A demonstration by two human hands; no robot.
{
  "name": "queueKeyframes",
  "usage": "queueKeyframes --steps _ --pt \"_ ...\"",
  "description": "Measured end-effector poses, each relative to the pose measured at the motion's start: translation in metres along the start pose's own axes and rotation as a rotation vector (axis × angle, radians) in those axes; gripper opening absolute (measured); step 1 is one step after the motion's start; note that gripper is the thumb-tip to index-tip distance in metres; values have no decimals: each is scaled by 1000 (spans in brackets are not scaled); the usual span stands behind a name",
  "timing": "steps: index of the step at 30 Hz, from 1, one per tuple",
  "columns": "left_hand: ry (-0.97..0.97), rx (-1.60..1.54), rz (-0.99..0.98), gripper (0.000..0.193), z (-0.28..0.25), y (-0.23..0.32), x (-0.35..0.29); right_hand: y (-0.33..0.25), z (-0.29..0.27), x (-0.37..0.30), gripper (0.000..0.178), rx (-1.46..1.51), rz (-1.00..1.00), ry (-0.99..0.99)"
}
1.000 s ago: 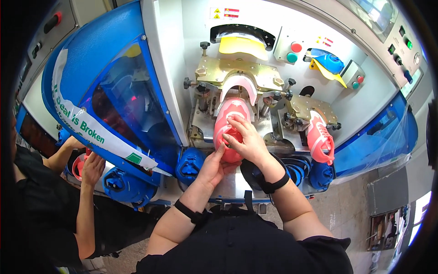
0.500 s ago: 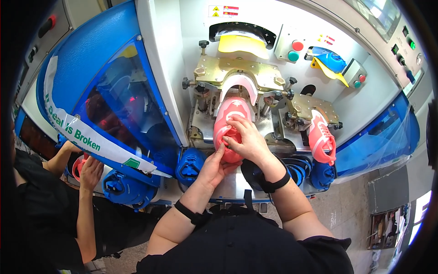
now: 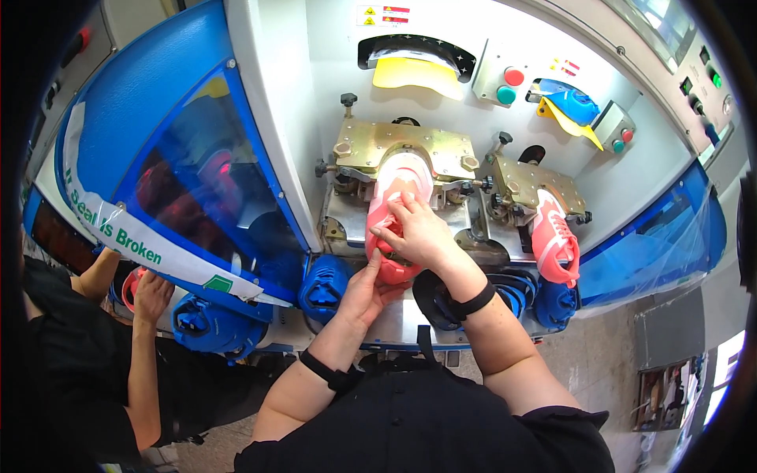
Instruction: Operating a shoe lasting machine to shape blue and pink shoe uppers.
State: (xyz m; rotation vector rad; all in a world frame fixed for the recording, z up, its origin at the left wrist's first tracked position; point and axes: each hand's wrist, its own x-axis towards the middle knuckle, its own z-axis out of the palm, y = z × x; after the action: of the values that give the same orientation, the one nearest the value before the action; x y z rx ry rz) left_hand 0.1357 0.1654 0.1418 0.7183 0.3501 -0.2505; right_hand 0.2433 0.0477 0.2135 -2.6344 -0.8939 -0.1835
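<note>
A coral-pink sneaker upper (image 3: 377, 224) points away from me, its toe reaching under the brass-coloured plate (image 3: 371, 146) of a machine's clamp. A pale curved pad (image 3: 404, 165) wraps over the toe. My left hand (image 3: 365, 296) holds the heel end from the left side, fingers curled beneath it. On top, my right hand (image 3: 416, 234) grips the upper around its lacing and opening; its fingertips are bent against the material. To the right, a second coral-pink upper (image 3: 554, 240) sits with its toe at another brass-coloured clamp (image 3: 540, 189).
Blue shoe-shaped pieces (image 3: 325, 290) flank the work spot, one more (image 3: 557, 303) at right. A blue windowed guard (image 3: 213, 173) stands left. Red and green buttons (image 3: 509, 85) are on the back wall. At far left, a co-worker's hand (image 3: 152, 296) is beside a red piece.
The brass-coloured plate and its curved pad have come down over the toe. My right hand has shifted slightly toward the heel; my left stays at the heel.
</note>
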Motion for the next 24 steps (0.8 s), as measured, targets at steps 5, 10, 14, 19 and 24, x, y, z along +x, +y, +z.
queueKeyframes --steps 5,10,14,19,24 --pt "15 14 19 60 -3 -4 0 0 -4 -2 68 -7 -7 -25" --pt "95 22 18 63 -9 -10 2 -1 -6 -5 69 -74 -13 -4" --pt "140 11 52 63 -9 -16 2 -1 -9 -8 70 -147 -14 -28" --pt "189 64 23 59 -5 -16 -1 9 -8 -8 68 -146 -30 -21" --pt "101 -37 33 63 -13 -22 -11 61 -13 -56 40 307 -172 319"
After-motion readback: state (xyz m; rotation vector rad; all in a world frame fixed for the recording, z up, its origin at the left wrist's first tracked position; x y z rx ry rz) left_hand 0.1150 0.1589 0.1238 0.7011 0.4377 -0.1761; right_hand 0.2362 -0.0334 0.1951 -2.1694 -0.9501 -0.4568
